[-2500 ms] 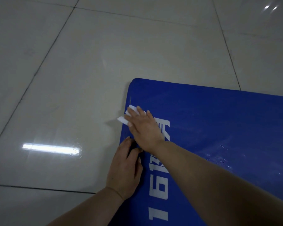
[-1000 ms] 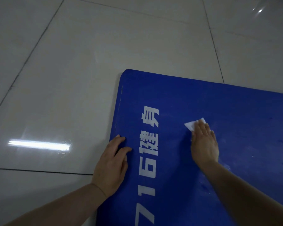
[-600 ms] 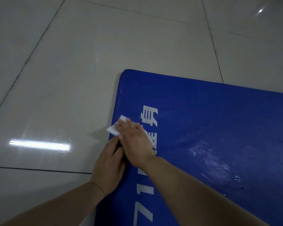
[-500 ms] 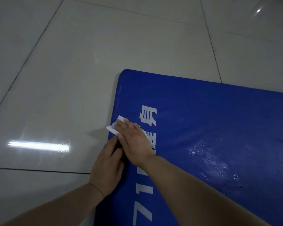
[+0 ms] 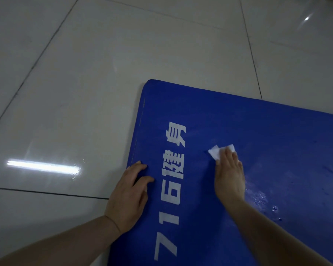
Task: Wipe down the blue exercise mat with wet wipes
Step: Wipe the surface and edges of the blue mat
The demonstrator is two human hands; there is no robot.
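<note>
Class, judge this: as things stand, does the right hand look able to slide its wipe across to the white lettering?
Probably yes: the right hand presses the wet wipe flat, with only bare blue mat before the white lettering.

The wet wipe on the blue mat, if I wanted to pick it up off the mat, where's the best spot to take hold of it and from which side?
Take the wet wipe by its free corner, which sticks out left of the right hand, pinching from above and from the lettering side. The rest lies flat under the fingers on the mat, so only that exposed flap offers a grip.
</note>
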